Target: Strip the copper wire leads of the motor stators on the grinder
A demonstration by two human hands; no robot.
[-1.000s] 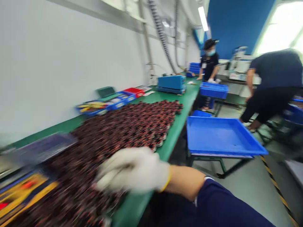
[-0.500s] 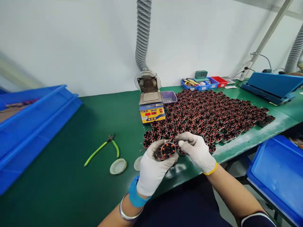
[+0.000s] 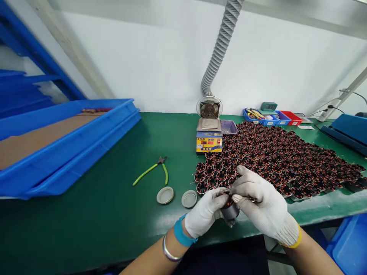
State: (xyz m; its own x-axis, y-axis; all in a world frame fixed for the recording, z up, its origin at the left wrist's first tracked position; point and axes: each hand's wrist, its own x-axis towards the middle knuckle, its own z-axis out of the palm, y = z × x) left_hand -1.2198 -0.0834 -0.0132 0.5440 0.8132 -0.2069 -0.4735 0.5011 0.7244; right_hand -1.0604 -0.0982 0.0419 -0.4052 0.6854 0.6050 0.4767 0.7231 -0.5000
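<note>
My left hand (image 3: 204, 213), in a white glove with a blue wristband, is closed round a motor stator (image 3: 231, 214). The stator is a short grey metal cylinder with copper-coloured windings inside, held tilted over the front edge of the table. My right hand (image 3: 262, 202), gloved in white with a yellow cuff, pinches at its upper rim; what exactly lies between the fingertips is hidden. Just beyond both hands, many similar stators (image 3: 266, 154) stand packed in rows. Two shallow round dishes (image 3: 165, 195) lie left of my left hand, near green-handled cutting pliers (image 3: 161, 160).
A yellow and blue solder pot (image 3: 209, 144) stands behind the stators, below a grey exhaust hose (image 3: 222, 44). Beside it is a purple tray (image 3: 229, 127). A large blue bin (image 3: 94, 143) stands left. Small bins (image 3: 291, 117) and a clock (image 3: 268, 106) line the wall.
The view has turned left, so the table's contents appear further right. The stator has turned from facing me to showing its side. My right hand has come in from beside it onto its rim.
</note>
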